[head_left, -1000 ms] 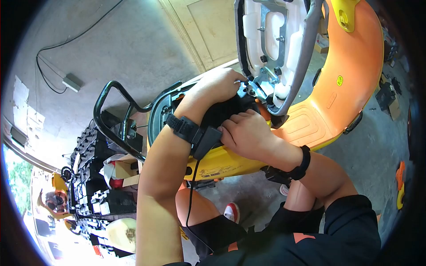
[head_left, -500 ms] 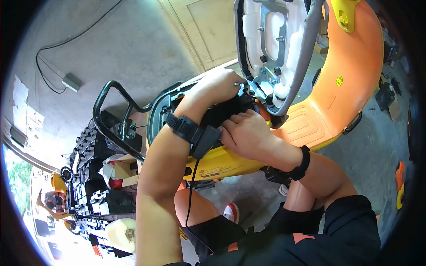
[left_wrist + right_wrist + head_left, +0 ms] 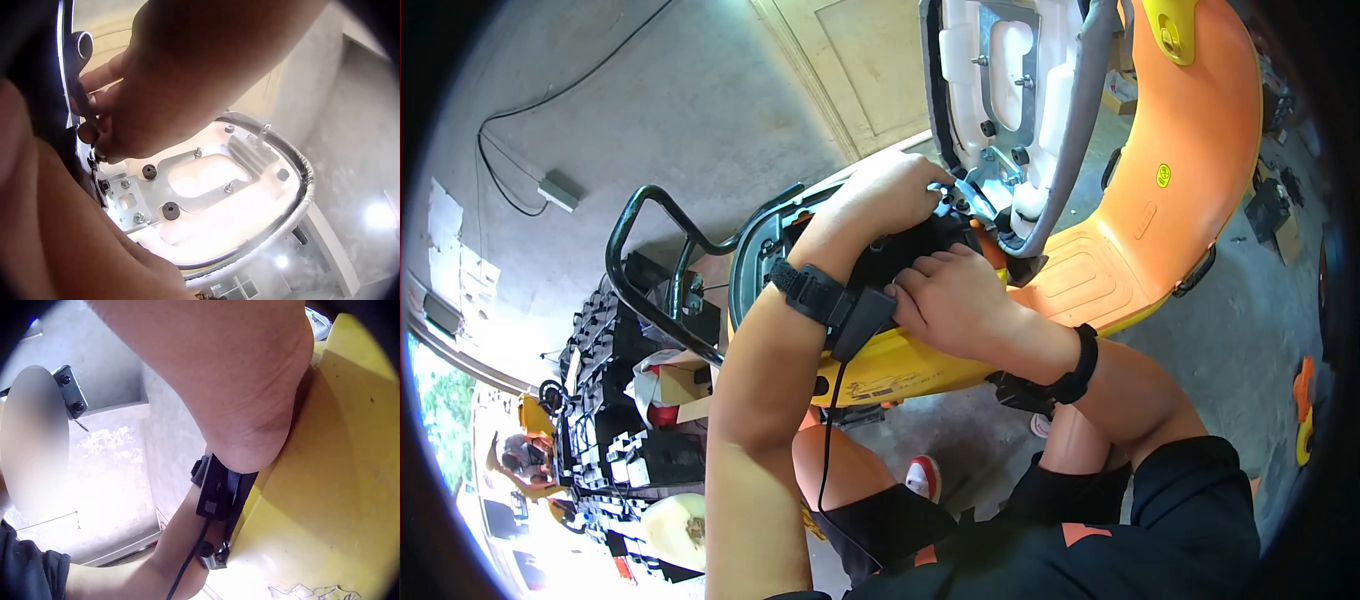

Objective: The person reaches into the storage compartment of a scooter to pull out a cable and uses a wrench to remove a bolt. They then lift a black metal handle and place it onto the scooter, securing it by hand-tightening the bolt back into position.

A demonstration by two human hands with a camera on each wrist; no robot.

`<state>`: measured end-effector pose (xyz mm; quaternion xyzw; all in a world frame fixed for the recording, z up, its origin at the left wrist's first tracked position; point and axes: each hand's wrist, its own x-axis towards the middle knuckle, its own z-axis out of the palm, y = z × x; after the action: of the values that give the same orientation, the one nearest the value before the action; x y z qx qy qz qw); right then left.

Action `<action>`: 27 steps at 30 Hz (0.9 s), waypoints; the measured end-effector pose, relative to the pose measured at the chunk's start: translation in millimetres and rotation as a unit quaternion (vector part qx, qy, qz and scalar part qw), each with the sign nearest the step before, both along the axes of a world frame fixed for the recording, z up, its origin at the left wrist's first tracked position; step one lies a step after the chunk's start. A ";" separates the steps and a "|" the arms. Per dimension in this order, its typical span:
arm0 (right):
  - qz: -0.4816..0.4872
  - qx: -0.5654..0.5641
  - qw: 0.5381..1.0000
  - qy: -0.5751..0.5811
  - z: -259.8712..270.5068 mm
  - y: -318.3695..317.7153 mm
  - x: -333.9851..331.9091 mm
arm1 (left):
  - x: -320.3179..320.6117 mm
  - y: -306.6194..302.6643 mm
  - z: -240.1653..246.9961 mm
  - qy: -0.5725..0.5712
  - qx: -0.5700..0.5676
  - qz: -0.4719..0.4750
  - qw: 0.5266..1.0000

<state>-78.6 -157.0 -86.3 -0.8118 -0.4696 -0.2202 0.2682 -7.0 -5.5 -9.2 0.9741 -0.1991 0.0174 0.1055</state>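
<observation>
On a yellow scooter body (image 3: 880,372), the seat is raised, its pale underside (image 3: 1055,110) showing bolts and a metal bracket. My left hand (image 3: 885,195) reaches over the black opening beside the seat hinge (image 3: 1000,175). In the left wrist view, the left hand (image 3: 125,112) pinches a dark metal piece with a round hollow end (image 3: 84,45), near the hinge plate (image 3: 128,203). My right hand (image 3: 960,300) lies across the body's near edge with bent fingers, its fingertips hidden inside the opening. The right wrist view shows this hand (image 3: 250,394) against the yellow panel (image 3: 331,487).
A black grab rail (image 3: 625,250) curves at the scooter's left end. Black batteries or boxes (image 3: 600,350) stand beyond it. The orange footboard and front panel (image 3: 1180,170) are on the right. A cable (image 3: 828,440) hangs from the left wrist's black box.
The head view has shifted slightly, so the scooter and seat appear a little further left. Both hands keep almost the same places and poses.
</observation>
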 end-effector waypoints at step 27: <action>-0.003 -0.004 1.000 -0.003 0.1 1.2 0.6 | 4.8 -3.0 1.0 0.060 0.009 0.033 0.998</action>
<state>-78.0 -155.8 -86.2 -0.8138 -0.4687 -0.2214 0.2629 -2.3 -8.5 -8.3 0.9803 -0.1606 -0.0393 0.1082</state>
